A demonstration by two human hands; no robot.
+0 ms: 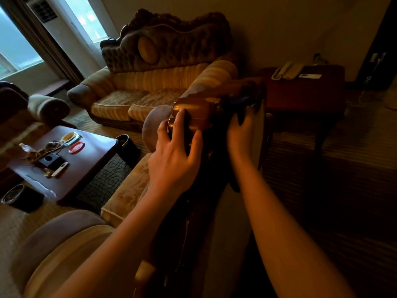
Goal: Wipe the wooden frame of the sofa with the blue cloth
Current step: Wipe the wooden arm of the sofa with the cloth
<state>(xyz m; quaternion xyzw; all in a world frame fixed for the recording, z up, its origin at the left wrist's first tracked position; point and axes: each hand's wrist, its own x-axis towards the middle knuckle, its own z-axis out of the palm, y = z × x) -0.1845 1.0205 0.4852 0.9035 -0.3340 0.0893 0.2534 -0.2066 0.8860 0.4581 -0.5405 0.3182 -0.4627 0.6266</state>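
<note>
While my left hand (176, 147) rested on the carved wooden frame (199, 112) of the sofa, fingers spread and nearly straight over the rounded knobs, it steadied rather than clamped; that grip held nothing. My right hand (240, 134) sat just to the right of it, on the far side of the same dark rail, its grip curled around the blue cloth (242, 100). The cloth showed only as a dim bluish fold bunched on the top of the frame beyond my knuckles, with a dark tail hanging down below my wrist, so I could not tell how much of it was actually flat against the wood.

What could have gone wrong, as I judged it: the room was so dark on that side that I might have passed over the grooves between the knobs and left dust in them. The cloth being bunched, I could have rubbed with my knuckles instead of the fabric. The loose tail might have caught on the carving and pulled out of my grip. Leaning hard on the left hand could have left fingerprints on polished wood that was meant to come clean.

As for writing, I could read none. On the table (90, 145) to the left lay a few small items and a red dish (75, 145), and on the far side table a telephone (287, 70), but any labels were too small and blurred to make out.
</note>
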